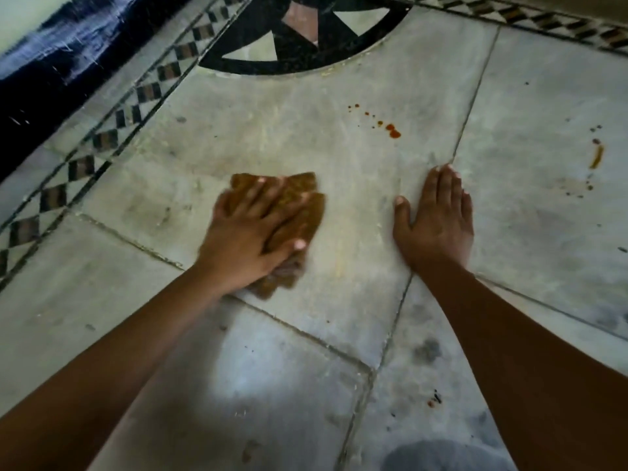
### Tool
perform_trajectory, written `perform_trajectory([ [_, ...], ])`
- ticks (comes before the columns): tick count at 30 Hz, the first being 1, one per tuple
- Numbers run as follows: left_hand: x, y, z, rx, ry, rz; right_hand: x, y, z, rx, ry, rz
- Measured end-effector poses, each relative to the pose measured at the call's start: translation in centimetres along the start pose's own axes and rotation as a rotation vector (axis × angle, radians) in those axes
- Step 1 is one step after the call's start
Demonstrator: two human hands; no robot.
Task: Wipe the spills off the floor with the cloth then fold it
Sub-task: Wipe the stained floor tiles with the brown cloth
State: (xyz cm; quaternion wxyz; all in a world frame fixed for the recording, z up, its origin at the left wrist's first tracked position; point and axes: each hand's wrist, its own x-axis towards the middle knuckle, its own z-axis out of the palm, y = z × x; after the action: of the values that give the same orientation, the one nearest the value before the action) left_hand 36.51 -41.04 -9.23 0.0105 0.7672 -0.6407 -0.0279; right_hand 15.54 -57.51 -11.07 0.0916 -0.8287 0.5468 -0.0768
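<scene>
Presses cloth (306, 181) under flat, spread left grip (248, 232); rests right grip (438, 219) wide on floor (306, 130); risks smearing red drops (392, 130) ahead, between grips.

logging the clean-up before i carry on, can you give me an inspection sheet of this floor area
surface: pale stone floor, scuffed, with dark joints between slabs
job's things: brown cloth lies on the floor under the left hand; red drops beyond it, not wiped; brown streak far right, not wiped
clutter: small red speck near the right forearm
hands: left hand presses the cloth, fingers straight; right hand flat on bare floor
cables: nothing seen
surroundings: chequered border at left, black inlay at top, dark wall base upper left
</scene>
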Motion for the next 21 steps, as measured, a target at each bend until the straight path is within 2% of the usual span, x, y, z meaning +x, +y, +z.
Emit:
perform_trajectory([
  [2,-0.4,-3.8,-0.1,0.02,0.045,-0.182,0.0,-0.1,0.0,0.0,0.009,-0.001],
  [5,3.9,-7.2,-0.6,-0.101,0.069,-0.552,-0.2,-0.3,0.0,0.005,0.017,0.005],
  [7,8.8,-7.0,-0.9,-0.154,0.067,-0.657,-0.1,-0.3,-0.1,0.009,0.012,0.008],
  [10,15.7,-4.2,-1.2,-0.183,0.029,-0.638,-0.3,-0.3,0.0,0.001,0.02,0.005],
  [12,18.6,-1.1,-1.4,-0.189,-0.017,-0.539,-0.1,-0.3,0.2,0.0,0.032,0.004],
  [15,17.0,3.4,-1.2,-0.105,-0.09,-0.293,-0.1,-0.3,0.0,0.0,0.032,0.005],
  [17,13.7,3.5,-0.6,-0.059,-0.048,-0.198,-0.1,-0.4,-0.2,0.002,0.024,0.009],
  [19,11.9,1.7,-0.5,-0.071,0.021,-0.252,-0.1,-0.5,-0.2,0.002,0.022,0.017],
  [21,13.4,-0.5,-0.7,-0.135,0.036,-0.396,-0.1,-0.5,-0.2,0.005,0.023,0.022],
])
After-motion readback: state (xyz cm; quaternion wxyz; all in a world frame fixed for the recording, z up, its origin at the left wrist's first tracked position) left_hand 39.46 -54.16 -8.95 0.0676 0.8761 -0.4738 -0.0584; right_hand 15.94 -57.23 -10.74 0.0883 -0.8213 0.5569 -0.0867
